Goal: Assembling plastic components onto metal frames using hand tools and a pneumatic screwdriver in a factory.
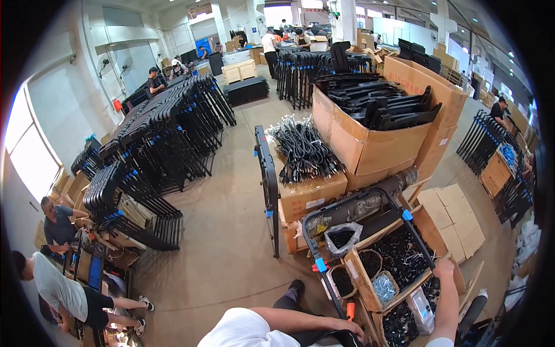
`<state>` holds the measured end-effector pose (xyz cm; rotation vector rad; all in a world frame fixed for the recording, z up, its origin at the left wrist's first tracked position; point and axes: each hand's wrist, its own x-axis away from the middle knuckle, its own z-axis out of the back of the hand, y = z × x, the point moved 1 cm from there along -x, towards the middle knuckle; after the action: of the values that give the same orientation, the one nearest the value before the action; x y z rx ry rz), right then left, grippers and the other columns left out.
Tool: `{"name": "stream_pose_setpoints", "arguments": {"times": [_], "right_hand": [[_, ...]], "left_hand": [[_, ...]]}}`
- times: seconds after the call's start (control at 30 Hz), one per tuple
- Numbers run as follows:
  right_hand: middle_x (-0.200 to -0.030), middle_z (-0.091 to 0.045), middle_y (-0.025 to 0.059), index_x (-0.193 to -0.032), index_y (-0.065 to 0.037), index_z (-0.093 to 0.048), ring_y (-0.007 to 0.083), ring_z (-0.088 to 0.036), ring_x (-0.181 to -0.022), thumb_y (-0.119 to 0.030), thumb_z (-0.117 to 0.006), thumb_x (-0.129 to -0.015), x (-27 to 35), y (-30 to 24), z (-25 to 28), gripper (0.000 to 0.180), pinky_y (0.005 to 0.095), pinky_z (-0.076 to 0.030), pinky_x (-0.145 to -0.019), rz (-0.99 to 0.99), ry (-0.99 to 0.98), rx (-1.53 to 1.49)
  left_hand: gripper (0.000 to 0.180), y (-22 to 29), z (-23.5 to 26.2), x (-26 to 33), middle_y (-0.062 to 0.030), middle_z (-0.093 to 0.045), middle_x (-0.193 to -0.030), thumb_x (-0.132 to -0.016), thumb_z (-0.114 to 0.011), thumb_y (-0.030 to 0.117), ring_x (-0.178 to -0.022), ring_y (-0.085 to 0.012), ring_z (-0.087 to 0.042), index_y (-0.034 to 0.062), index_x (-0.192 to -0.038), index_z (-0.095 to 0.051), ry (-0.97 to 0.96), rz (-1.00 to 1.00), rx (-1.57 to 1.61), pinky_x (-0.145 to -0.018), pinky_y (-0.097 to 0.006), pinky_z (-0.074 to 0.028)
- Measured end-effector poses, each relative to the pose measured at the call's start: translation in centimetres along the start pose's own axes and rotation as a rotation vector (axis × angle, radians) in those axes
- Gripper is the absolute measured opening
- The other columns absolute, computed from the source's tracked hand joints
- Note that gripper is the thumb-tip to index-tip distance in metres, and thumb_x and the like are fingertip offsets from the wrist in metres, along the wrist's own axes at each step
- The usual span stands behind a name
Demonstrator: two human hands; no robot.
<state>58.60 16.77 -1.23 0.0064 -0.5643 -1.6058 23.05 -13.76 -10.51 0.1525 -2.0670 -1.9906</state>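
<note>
A black U-shaped tubular frame [317, 250] with blue clips arches over the wooden parts bins in front of me. My right hand [444, 268] is closed around the end of its right leg. Low at the front, my left hand [354, 329] is curled close to the lower end of the left leg; what its fingers hold is hidden. An orange-handled tool [351, 310] stands just beyond that hand. Below the frame, the wooden bin [354, 270] holds small black parts and a basket of silvery screws [384, 287]. A clear plastic-wrapped pack [421, 309] lies nearer me.
Bundled black cables [303, 147] top a carton left of a large cardboard box [341, 130] of black parts. Another black frame [267, 191] stands upright beside them. Rows of black frames [156, 124] fill the left. Two people [60, 283] work at lower left; others are farther back.
</note>
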Motion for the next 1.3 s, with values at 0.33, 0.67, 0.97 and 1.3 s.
{"name": "stream_pose_setpoints", "arguments": {"times": [0.33, 0.67, 0.97, 1.3], "right_hand": [[-0.103, -0.076, 0.0265, -0.114, 0.007, -0.063, 0.0402, -0.076, -0.098, -0.019, -0.058, -0.096, -0.8, 0.8, -6.0, 0.032, 0.0481, -0.061, -0.087, -0.107, 0.319, -0.222], [-0.107, -0.072, 0.0313, -0.127, 0.011, -0.046, 0.0447, -0.074, -0.099, -0.027, -0.065, -0.098, 3.7, -1.5, -4.9, 0.052, 0.0524, -0.059, -0.088, -0.189, 0.369, -0.529], [-0.090, -0.077, 0.0160, -0.108, -0.015, -0.076, 0.0361, -0.075, -0.086, -0.040, -0.067, -0.094, 30.0, -15.1, -0.5, 0.030, 0.0446, -0.060, -0.079, 0.544, 0.018, -0.672], [-0.085, -0.074, 0.0209, -0.108, -0.001, -0.065, 0.0406, -0.074, -0.085, -0.047, -0.063, -0.098, 37.7, -17.1, -1.8, 0.048, 0.0511, -0.057, -0.075, 0.598, -0.071, -0.613]], "left_hand": [[0.047, 1.3, 0.0, 0.7, -0.0171, -0.071, -0.107, -0.097, -0.069, 0.035, -0.102, -0.0382, -0.070, 0.0133, -0.134, -0.051, 0.152, 0.172, -0.338, -0.086, -0.051, -0.052], [0.043, 2.6, 1.0, 3.2, -0.0120, -0.070, -0.097, -0.087, -0.069, 0.006, -0.095, -0.0251, -0.070, 0.0032, -0.129, -0.062, 0.162, 0.073, -0.204, -0.082, -0.040, -0.054], [0.025, 7.3, 3.7, 8.1, -0.0069, -0.074, -0.103, -0.103, -0.057, 0.009, -0.098, -0.0146, -0.070, 0.0033, -0.124, -0.070, 0.986, -0.019, 0.052, -0.090, -0.032, -0.056], [0.023, 6.6, 14.0, 18.0, -0.0018, -0.071, -0.096, -0.103, -0.053, 0.005, -0.084, -0.0088, -0.063, 0.0008, -0.116, -0.072, 1.528, -0.090, 0.256, -0.076, -0.026, -0.053]]}}
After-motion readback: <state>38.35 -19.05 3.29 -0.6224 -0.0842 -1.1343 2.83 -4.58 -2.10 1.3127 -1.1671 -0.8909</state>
